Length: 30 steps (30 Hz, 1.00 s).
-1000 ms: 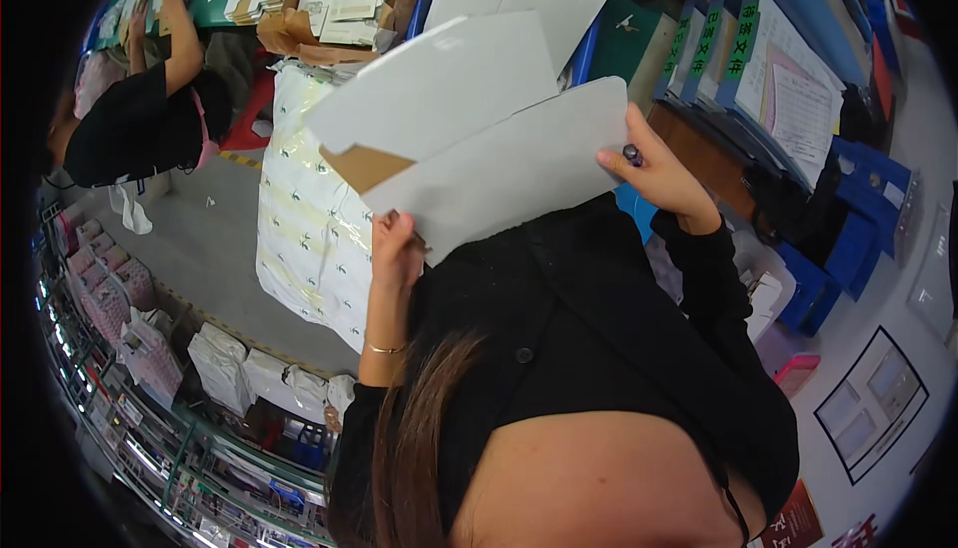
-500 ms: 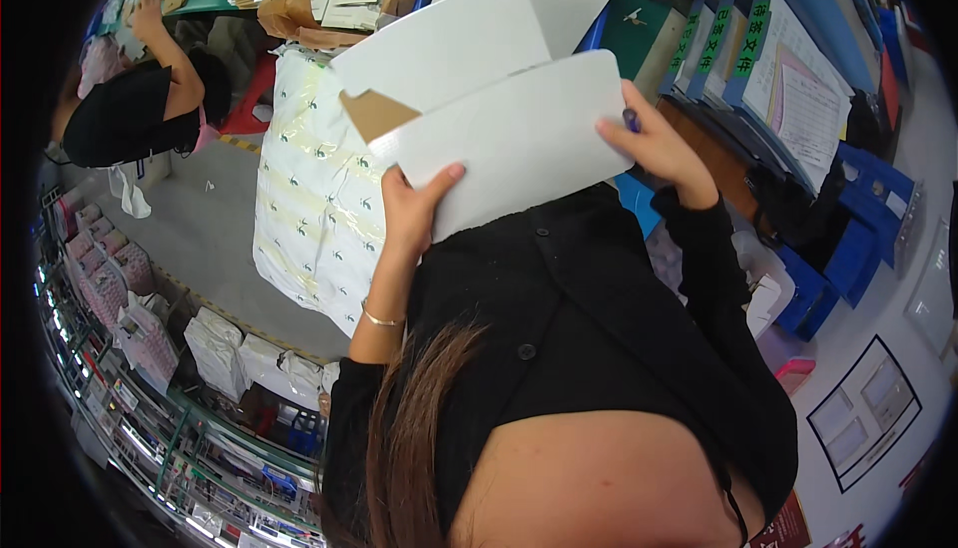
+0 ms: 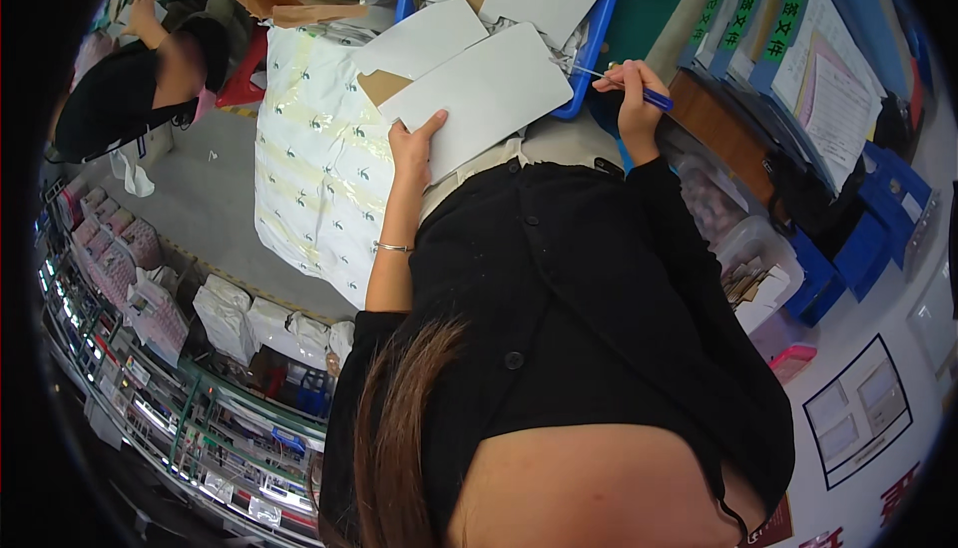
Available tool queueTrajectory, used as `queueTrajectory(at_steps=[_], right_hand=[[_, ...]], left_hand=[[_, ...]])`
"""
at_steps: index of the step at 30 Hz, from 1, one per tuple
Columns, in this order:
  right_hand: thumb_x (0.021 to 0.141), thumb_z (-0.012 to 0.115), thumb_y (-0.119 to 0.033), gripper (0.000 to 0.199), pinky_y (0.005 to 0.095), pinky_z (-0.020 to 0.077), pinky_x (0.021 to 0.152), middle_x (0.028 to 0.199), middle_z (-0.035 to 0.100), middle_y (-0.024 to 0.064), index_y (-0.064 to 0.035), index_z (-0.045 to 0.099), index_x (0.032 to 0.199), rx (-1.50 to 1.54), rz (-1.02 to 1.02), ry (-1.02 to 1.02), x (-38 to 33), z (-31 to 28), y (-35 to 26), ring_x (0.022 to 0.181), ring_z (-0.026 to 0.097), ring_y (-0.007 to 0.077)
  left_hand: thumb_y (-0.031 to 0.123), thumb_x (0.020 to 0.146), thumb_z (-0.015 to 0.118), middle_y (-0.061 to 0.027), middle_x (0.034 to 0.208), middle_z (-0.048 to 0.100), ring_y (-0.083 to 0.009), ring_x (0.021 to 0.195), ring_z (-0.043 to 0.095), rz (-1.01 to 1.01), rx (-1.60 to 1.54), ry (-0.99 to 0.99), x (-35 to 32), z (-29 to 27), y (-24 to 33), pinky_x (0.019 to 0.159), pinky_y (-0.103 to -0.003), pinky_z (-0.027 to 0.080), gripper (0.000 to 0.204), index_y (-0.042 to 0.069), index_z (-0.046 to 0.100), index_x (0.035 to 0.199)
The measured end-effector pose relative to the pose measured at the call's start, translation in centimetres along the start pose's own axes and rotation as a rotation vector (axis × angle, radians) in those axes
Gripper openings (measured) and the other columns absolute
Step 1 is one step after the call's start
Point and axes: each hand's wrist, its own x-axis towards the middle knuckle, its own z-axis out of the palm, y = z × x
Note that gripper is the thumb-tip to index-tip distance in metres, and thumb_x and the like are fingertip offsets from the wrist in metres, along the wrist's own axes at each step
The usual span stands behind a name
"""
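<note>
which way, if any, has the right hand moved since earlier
Yes: against the blue binders, the right hand has moved left and up the picture.

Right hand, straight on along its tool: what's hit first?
Probably the white board held in the left hand; depth is unclear, so the blue bin's rim might come first.

Standing folders [image 3: 768, 67] bar the way right

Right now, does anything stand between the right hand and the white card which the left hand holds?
Nothing visible blocks the way. The right hand holds a tool whose thin shaft points into the gap toward the card; the tray's blue rim shows behind, apparently lower.
</note>
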Motion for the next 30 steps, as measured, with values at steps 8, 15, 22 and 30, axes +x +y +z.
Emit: queueTrajectory(at_steps=[8, 15, 22, 30], right_hand=[[0.088, 0.042, -0.007, 0.025, 0.0235, 0.0478, 0.055, 0.066, 0.056, 0.0102, 0.0027, 0.050, 0.066, -0.121, -0.012, -0.115, -0.1, 0.2, 1.3, 0.056, 0.059, 0.0184], [0.082, 0.048, -0.003, 0.024, 0.0221, 0.0426, 0.048, 0.058, 0.054, 0.0068, 0.0024, 0.051, 0.059, -0.127, -0.008, -0.135, 0.9, 1.2, 2.8, 0.049, 0.056, 0.0155], [0.081, 0.047, -0.001, 0.023, 0.0225, 0.0401, 0.050, 0.060, 0.055, 0.0076, 0.0018, 0.052, 0.059, -0.432, -0.307, -0.239, 0.3, 1.5, 1.6, 0.049, 0.049, 0.0145], [0.076, 0.049, -0.002, 0.022, 0.0246, 0.0321, 0.044, 0.053, 0.047, 0.0051, -0.0017, 0.051, 0.054, -0.398, -0.602, -0.072, -1.2, 1.7, -2.8, 0.045, 0.036, 0.0158]], left_hand=[[0.006, 0.067, 0.074, -0.0166, 0.081, 0.059, -0.0213, 0.066, 0.060, 0.016, 0.015, 0.040, -0.3, 0.2, 0.0, 0.061, -0.026, 0.052, 0.040, -0.009, 0.048, 0.093], [0.007, 0.066, 0.074, -0.0156, 0.080, 0.060, -0.0204, 0.065, 0.060, 0.079, -0.024, 0.029, -0.5, 0.3, -0.2, 0.060, -0.025, 0.052, 0.038, -0.009, 0.050, 0.091], [0.007, 0.067, 0.074, -0.0157, 0.080, 0.060, -0.0197, 0.064, 0.059, 0.178, -0.006, 0.013, -0.5, -0.1, -0.9, 0.060, -0.025, 0.051, 0.037, -0.009, 0.050, 0.091], [0.007, 0.067, 0.074, -0.0158, 0.079, 0.060, -0.0197, 0.063, 0.059, 0.134, -0.020, 0.029, 0.0, 0.3, -0.7, 0.060, -0.025, 0.051, 0.036, -0.008, 0.051, 0.089]])
